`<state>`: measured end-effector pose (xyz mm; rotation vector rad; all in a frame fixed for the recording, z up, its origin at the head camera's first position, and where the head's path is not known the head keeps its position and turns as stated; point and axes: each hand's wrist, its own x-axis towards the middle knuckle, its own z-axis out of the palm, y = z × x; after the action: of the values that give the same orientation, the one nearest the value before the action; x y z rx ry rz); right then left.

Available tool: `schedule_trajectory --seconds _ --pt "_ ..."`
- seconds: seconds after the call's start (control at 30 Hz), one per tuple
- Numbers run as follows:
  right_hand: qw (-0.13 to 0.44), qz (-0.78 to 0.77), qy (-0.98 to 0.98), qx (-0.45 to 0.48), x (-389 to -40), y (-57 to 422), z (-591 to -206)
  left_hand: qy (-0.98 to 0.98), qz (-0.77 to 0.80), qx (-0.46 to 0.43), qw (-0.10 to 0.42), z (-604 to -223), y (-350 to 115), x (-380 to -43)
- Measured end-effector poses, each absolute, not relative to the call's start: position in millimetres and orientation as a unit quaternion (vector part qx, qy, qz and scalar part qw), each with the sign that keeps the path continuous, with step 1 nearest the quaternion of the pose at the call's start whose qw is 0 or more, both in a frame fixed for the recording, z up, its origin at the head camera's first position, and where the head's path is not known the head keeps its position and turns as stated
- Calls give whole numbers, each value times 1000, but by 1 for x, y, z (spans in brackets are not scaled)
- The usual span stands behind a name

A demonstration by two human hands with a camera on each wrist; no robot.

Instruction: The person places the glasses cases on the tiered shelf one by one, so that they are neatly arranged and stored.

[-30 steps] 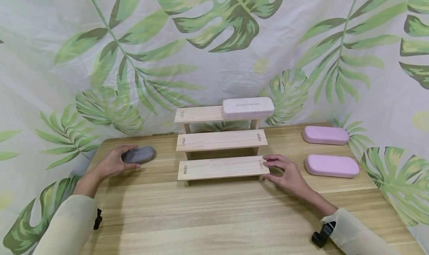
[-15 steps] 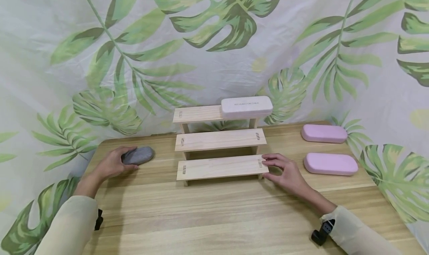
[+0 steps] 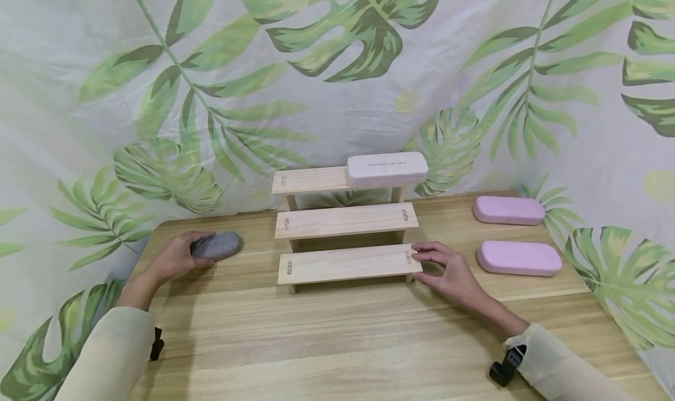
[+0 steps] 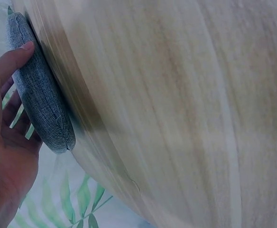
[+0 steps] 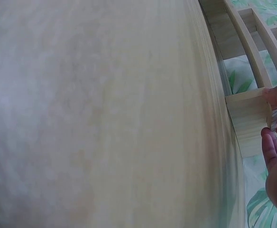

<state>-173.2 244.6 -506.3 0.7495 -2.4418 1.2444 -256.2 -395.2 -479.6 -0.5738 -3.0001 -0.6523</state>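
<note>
At the table's left side, my left hand [image 3: 179, 257] grips a grey fabric-covered glasses case [image 3: 217, 246], thumb along its near side. The left wrist view shows the thumb across the same grey case [image 4: 41, 90], with the other fingers behind it. My right hand [image 3: 450, 272] pinches the right end of the lowest step of a three-tier wooden shelf [image 3: 348, 264]. In the right wrist view, thumb and fingertips close around the end of that step's board [image 5: 273, 116]. A white glasses case [image 3: 387, 169] with small lettering lies on the right half of the top step.
Two pink glasses cases lie right of the shelf, one at the back [image 3: 508, 210] and one nearer [image 3: 519, 258]. The wooden table [image 3: 337, 342] reaches back to a leaf-patterned cloth [image 3: 337, 119] hanging behind and around it.
The whole scene shifts slightly left as the head view moves. Both hands keep their places on the grey glasses case and the wooden shelf.
</note>
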Motion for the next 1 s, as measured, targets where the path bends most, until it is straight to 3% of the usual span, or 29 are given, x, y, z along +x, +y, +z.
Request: schedule_trajectory --seconds 1.0 --pt "145 449 -842 260 -174 245 -509 -955 -219 -201 23 -459 -393 -251"
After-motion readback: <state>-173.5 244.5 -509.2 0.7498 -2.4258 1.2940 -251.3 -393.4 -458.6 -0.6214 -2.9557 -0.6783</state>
